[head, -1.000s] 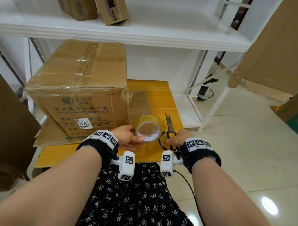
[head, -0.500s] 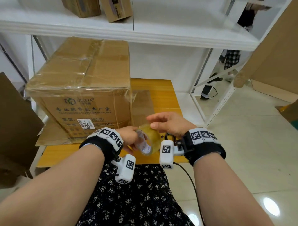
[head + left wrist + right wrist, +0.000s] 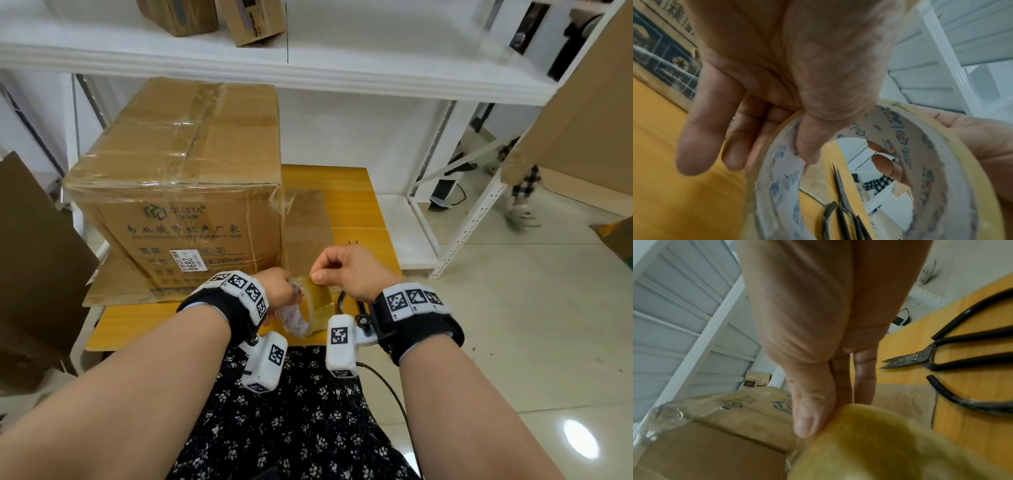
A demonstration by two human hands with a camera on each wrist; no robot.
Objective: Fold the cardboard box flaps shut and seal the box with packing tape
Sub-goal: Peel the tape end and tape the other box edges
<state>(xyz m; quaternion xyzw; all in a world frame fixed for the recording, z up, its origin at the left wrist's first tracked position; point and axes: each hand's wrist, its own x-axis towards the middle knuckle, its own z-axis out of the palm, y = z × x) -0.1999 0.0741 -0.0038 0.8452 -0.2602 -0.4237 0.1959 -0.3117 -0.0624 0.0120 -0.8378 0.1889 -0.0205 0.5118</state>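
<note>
- The left hand [image 3: 279, 289] holds the roll of tape [image 3: 308, 313] just above the near edge of the worktop [image 3: 356, 205]; the left wrist view shows its thumb hooked inside the core and its fingers curled round the outside.
- The right hand [image 3: 346, 270] sits on top of the roll, thumb and forefinger pressed together at the outer winding. Whether they have hold of a loose tape end cannot be told: the tape is clear and the right wrist view blurs the roll to a yellow mass.
- From the head view most of the left hand's fingers are hidden behind the roll and the wrist strap.
- A pair of black scissors [image 3: 953, 353] lies on the worktop under and just beyond the right hand. The head view shows only a loop of handle and the blade tips; in the right wrist view the handles run off the frame edge.
- Beyond the left hand stands the cardboard box [image 3: 191, 192], flaps down, with shiny tape across the top seam and a loose crinkled bit at its near right corner. It rests on a flat cardboard sheet [image 3: 308, 233].
- Farther off, a white shelf [image 3: 308, 68] carries small boxes cut off by the top of the frame.
</note>
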